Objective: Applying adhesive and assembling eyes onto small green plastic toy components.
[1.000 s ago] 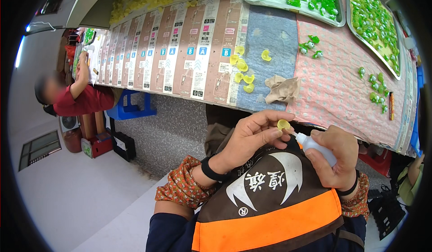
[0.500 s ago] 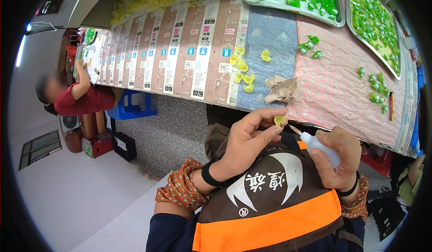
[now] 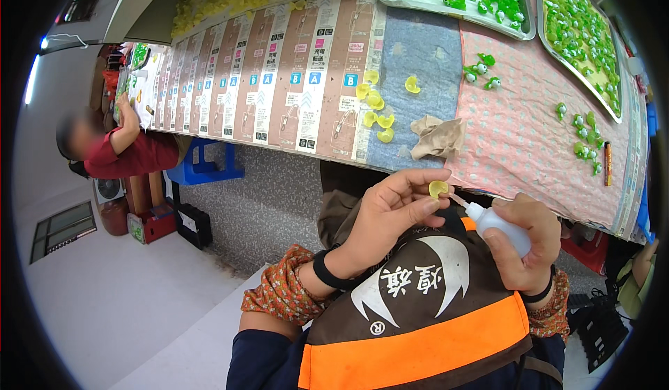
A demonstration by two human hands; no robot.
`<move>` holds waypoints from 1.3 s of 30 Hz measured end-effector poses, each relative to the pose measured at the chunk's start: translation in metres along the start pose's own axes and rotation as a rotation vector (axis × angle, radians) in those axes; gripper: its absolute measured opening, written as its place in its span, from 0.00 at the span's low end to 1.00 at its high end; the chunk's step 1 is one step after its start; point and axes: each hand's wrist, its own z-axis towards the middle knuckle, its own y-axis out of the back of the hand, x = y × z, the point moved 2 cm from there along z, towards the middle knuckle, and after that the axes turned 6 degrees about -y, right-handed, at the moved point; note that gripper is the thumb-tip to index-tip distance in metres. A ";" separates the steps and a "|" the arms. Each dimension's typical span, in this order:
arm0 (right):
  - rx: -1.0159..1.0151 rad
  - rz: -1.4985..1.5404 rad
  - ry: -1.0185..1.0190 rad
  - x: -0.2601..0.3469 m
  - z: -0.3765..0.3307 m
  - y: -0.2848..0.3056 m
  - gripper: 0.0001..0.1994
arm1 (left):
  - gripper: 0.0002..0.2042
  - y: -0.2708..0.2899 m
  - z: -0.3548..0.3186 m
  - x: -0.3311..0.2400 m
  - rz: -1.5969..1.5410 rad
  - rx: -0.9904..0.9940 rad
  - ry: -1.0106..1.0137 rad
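- A small yellow plastic piece [image 3: 437, 189] sits just right of the frame's centre, pinched between the thumb and fingertips of the left hand [image 3: 387, 212], held up above the person's apron [image 3: 425, 306].
- The left fingers are clamped together on that piece; the wrist wears a black band.
- The right hand [image 3: 524, 242] lies to the right and slightly lower, its fingers wrapped tight around a small white squeeze bottle [image 3: 496, 226].
- The bottle's long axis runs from lower right up to upper left, and its thin nozzle tip points straight at the yellow piece, touching it or just short of it; I cannot tell which.
- So the piece lies up and to the left of the right fingers, and the left hand is the 1 already on it.
- Above, in the upper middle, a few loose yellow pieces [image 3: 376, 108] lie on the blue cloth [image 3: 418, 56] beside a crumpled tan rag [image 3: 437, 138].
- To the upper right, green toy figures [image 3: 481, 69] lie scattered on a pink cloth [image 3: 529, 125], with 2 metal trays [image 3: 529, 33] holding more.
- At the left edge, another person in a red shirt [image 3: 132, 154] works at the same long table.
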 end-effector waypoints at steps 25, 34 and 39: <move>-0.037 0.082 0.065 0.002 0.000 -0.014 0.19 | 0.23 0.005 0.003 0.022 -0.630 0.111 0.039; -0.028 0.016 0.058 0.005 0.002 -0.010 0.17 | 0.22 0.006 0.005 0.022 -0.564 0.099 -0.029; -0.018 0.004 0.077 0.005 0.002 -0.010 0.17 | 0.22 0.005 0.004 0.018 -0.476 0.020 -0.048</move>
